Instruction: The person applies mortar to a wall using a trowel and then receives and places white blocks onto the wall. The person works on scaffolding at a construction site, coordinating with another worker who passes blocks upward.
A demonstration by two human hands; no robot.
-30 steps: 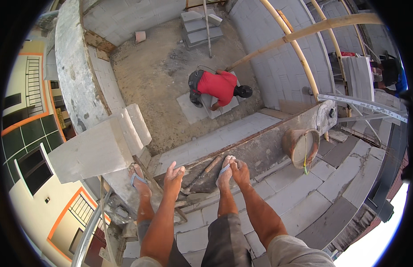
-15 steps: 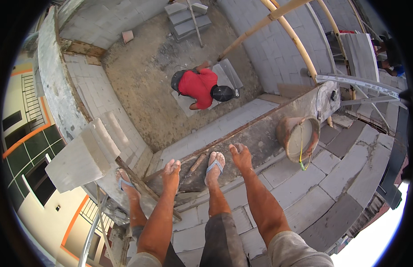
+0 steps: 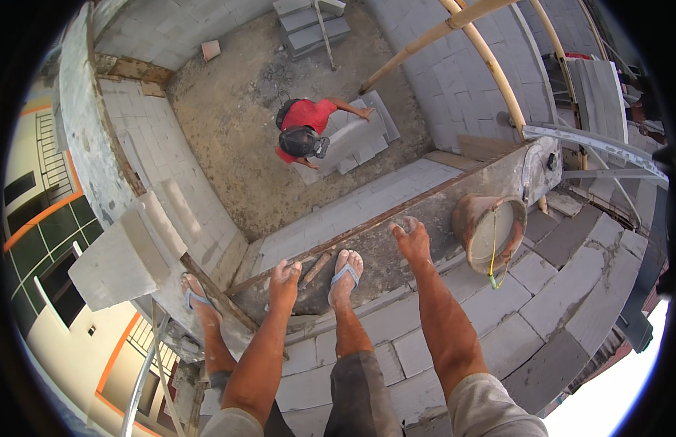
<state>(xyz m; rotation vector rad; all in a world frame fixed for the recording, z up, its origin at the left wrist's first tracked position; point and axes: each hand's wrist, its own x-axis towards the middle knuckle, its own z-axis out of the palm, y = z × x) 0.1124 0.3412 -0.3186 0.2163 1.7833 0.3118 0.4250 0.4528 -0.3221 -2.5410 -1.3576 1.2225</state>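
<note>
I stand on top of a grey block wall (image 3: 454, 335), looking down. My left hand (image 3: 283, 282) hangs over the wall's edge beside my foot in a blue sandal (image 3: 345, 280), fingers loosely curled and holding nothing. My right hand (image 3: 410, 239) is stretched out over the mortar-smeared ledge (image 3: 491, 182), fingers apart, empty and dusted with cement. A clay-coloured bucket (image 3: 491, 233) with wet mortar and a yellow cord stands just to the right of that hand.
Far below, a person in a red shirt (image 3: 309, 124) bends over a stack of grey blocks (image 3: 352, 138) on the dirt floor. A large loose block (image 3: 123, 258) rests on the wall at my left. Bamboo poles (image 3: 491, 65) slant across the upper right.
The view has swung left and down. My right hand has lifted away from my foot toward the bucket and spread its fingers. The person below has moved to the block stack.
</note>
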